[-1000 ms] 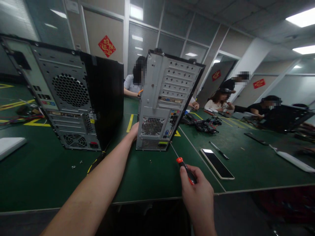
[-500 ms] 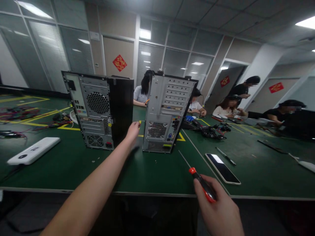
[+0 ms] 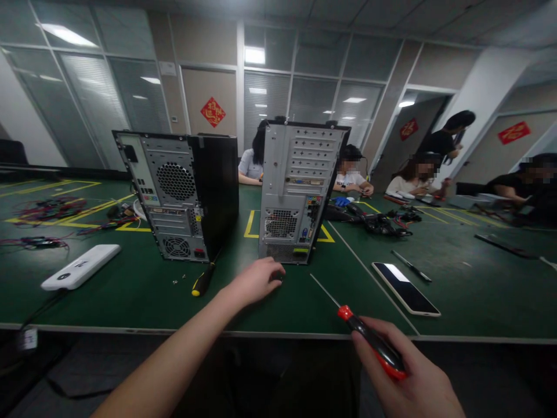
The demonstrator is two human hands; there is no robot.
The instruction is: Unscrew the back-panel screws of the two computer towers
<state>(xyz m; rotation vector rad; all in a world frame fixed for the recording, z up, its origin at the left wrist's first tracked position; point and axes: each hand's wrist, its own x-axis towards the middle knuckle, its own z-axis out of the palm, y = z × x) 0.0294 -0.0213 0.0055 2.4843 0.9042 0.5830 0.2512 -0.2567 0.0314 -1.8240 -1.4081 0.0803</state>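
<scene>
My left hand (image 3: 260, 278) is low over the table in front of the right-hand computer tower (image 3: 278, 162), thumb and fingertips slightly apart around a spot where a tiny screw seems to lie. My right hand (image 3: 404, 366) grips a red-and-black screwdriver (image 3: 376, 345), its thin shaft angled up and left toward that tower's base. A second tower (image 3: 174, 186) stands upright at the left, rear panel toward me. Before it lie a yellow-and-black screwdriver (image 3: 203, 281) and small screws (image 3: 175, 282).
A white power bank (image 3: 82, 267) with a cable is at the left, near tangled wires (image 3: 52, 209). On the right lie a phone (image 3: 404, 289), a pen (image 3: 411, 266) and black cables (image 3: 380, 223). Several people sit or stand beyond the table (image 3: 139, 316).
My left hand has come back from between the towers to the table front. A yellow-and-black screwdriver now shows beside the left tower. My right hand still holds its screwdriver, slightly lower and further right.
</scene>
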